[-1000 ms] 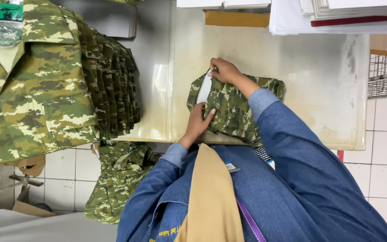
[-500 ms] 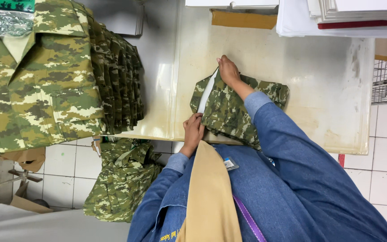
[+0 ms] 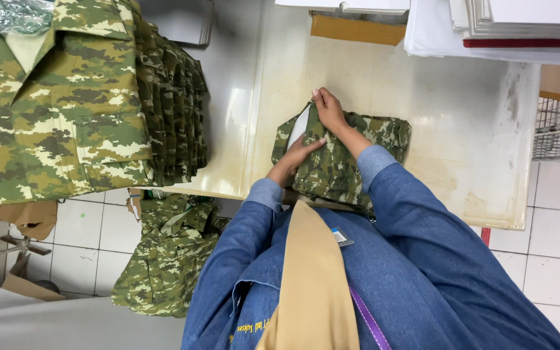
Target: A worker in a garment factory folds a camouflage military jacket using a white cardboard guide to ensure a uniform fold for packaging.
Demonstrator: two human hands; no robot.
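While both hands work at frame centre, the left hand [image 3: 296, 157] presses flat, fingers open, on a folded camouflage garment [image 3: 338, 162] on the cream table [image 3: 461, 149]; the right hand [image 3: 328, 110] pinches its upper edge. Stacked camouflage shirts [image 3: 79, 97] fill the upper left.

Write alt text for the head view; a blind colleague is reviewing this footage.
A person in a blue denim shirt presses both hands, left hand and right hand, onto a folded camouflage fabric garment on a cream worktable. A stack of folded camouflage shirts sits to the left.
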